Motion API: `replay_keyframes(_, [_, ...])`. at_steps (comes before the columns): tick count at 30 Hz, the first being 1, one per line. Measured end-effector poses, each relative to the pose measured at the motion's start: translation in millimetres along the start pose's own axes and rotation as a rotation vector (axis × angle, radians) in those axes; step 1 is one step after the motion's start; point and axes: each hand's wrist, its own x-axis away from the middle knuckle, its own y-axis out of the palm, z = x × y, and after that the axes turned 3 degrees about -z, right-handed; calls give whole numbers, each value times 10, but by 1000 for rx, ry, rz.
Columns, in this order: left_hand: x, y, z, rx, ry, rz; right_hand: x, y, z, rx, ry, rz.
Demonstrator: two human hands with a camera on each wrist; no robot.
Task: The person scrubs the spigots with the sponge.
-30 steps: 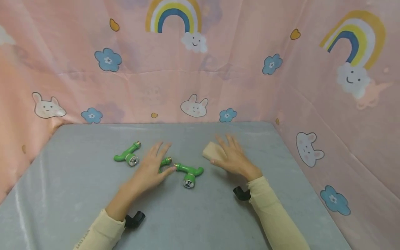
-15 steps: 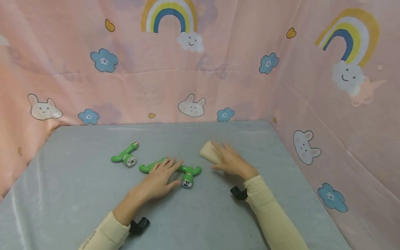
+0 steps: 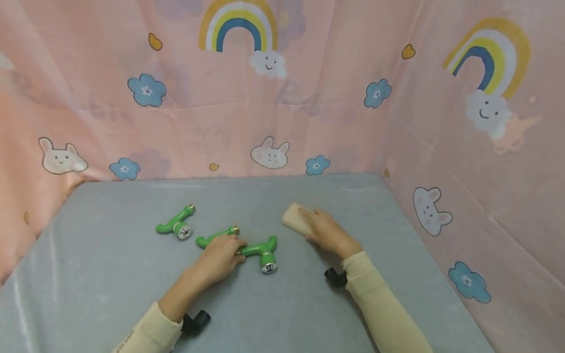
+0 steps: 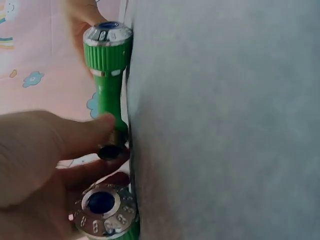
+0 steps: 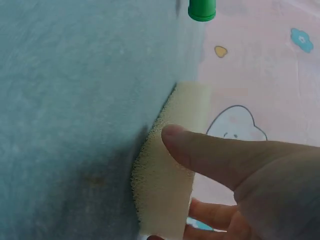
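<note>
Three green taps with silver-rimmed knobs lie on the grey table. My left hand (image 3: pixel 218 257) pinches the threaded end of the right tap (image 3: pixel 265 249) between thumb and fingers; the left wrist view shows the thumb on that end of the tap (image 4: pixel 109 97). Partly under this hand lies the middle tap (image 3: pixel 210 239), its knob (image 4: pixel 104 210) close by the fingers. Farther left is the third tap (image 3: pixel 177 225), untouched. My right hand (image 3: pixel 328 233) grips a cream sponge-like block (image 3: pixel 295 219), with the thumb across the face of the block (image 5: pixel 172 200) in the right wrist view.
The grey table (image 3: pixel 282 314) reaches back to a pink patterned curtain (image 3: pixel 185 122), which also hangs along the right side. Black wrist mounts (image 3: pixel 196 322) stick out beside both sleeves.
The left hand has come down and closed on the right tap's end, and that tap has turned slightly. The right hand's fingers have drawn in round the block.
</note>
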Motion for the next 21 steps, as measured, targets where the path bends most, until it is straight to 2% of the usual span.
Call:
replay_keyframes(6, [4, -36, 30, 108, -69, 1, 24, -27, -43, -33, -15, 15])
replay_keyframes(9, [-10, -74, 32, 209, -92, 14, 21, -68, -107, -82, -54, 43])
replay_keyframes(13, [-23, -129, 29, 371, -90, 86, 28, -141, -277, -159, -134, 100])
replay_keyframes(18, [-25, -188, 39, 512, -62, 179, 62, -179, -530, -212, -270, 162])
replay_keyframes(21, [-22, -223, 51, 583, -51, 218, 72, -158, -599, -209, -292, 163])
